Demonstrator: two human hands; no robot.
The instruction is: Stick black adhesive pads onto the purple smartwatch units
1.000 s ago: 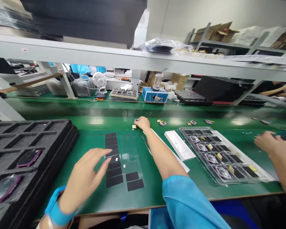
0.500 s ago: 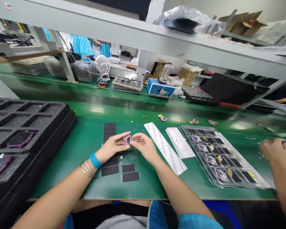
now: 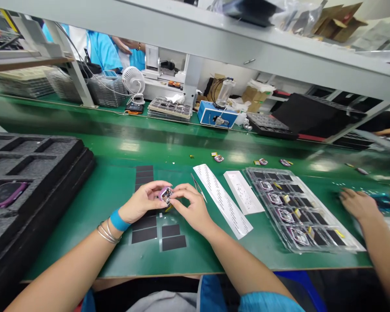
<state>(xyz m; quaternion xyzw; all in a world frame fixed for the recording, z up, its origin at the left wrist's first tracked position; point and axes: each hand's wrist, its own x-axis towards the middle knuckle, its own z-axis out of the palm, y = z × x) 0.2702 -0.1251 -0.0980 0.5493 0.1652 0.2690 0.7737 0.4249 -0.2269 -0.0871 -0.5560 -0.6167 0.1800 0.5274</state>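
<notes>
Over the middle of the bench, my left hand (image 3: 146, 197) grips a small purple-rimmed watch case (image 3: 166, 196) by its left side. The case is tilted, and its inside with a circuit board shows. My right hand (image 3: 191, 206) is closed, thumb and fingertips pinched at the case's right edge; any small part between them is hidden. A bit of yellow shows just under the case. Close to my right fingers lie thin metal tweezers (image 3: 199, 189). Beneath my hands is a clear sheet with black rectangular pieces (image 3: 144, 235).
A white sheet with rows of dashes (image 3: 222, 201) and a white box (image 3: 243, 193) lie to the right. Beyond is a clear tray (image 3: 332, 212) holding watch parts. Black foam trays (image 3: 56, 173) stack at left. A co-worker's hand (image 3: 357, 203) works at far right.
My hands and the watch case have shifted slightly left in view as the camera moved. More of the tweezers shows. The co-worker's hand has shifted left, and blue material shows beside it.
</notes>
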